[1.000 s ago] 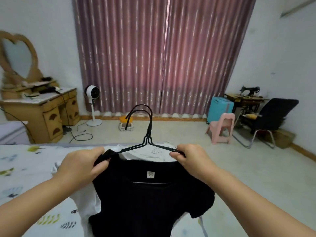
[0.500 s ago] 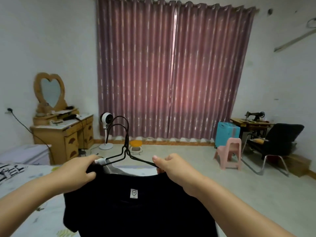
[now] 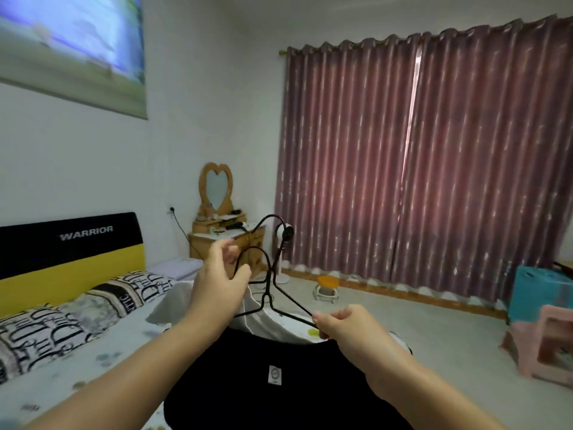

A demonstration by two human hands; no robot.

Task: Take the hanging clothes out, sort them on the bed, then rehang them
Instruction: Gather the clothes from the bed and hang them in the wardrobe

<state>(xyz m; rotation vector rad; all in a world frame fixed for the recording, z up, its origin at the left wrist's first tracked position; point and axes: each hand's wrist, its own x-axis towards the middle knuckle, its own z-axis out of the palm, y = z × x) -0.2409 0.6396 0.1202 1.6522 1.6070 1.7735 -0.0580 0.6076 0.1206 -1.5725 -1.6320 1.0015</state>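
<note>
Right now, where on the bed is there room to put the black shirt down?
Bare sheet on the bed lies between the patterned pillows and the left hand. Under the black shirt it is crowded: white clothes lie there.

Two hands (image 3: 217,293) are showing, two black hangers (image 3: 269,293) are rising between them, two shirts are hanging, one black (image 3: 279,383), one white (image 3: 266,321), and two pillows (image 3: 77,311) are lying on one bed (image 3: 102,361).

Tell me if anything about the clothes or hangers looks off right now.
Two black wire hangers are bunched together, their hooks crossed at different heights. The left hand holds one hook; the right hand pinches a hanger arm. The black shirt sags below the wire on the right, with a white garment bunched behind it.
</note>
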